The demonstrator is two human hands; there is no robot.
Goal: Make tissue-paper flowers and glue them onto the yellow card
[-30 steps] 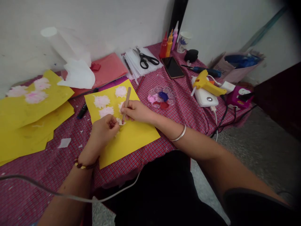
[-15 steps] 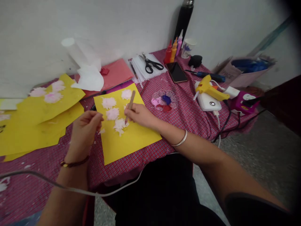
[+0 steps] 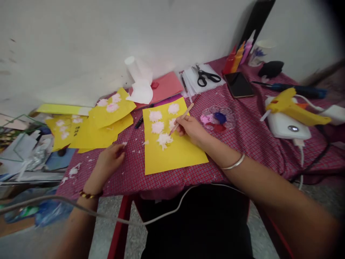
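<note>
Right hand (image 3: 190, 128) had its fingers pinched round a thin stick (image 3: 188, 109), pale flower (image 3: 164, 139) just left of them, yellow sheet (image 3: 176, 156) underneath. Left hand (image 3: 111, 159) had curled fingers, couldn't tell if they gripped the white scrap (image 3: 124, 143) at their tips.

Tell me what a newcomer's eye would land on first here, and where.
First, the bright yellow sheet in the middle, with pale pink patches and the right hand holding a thin stick over it. Next, the yellow glue gun on a white box at the right; between them sits a clear palette with vivid blue paint.
</note>
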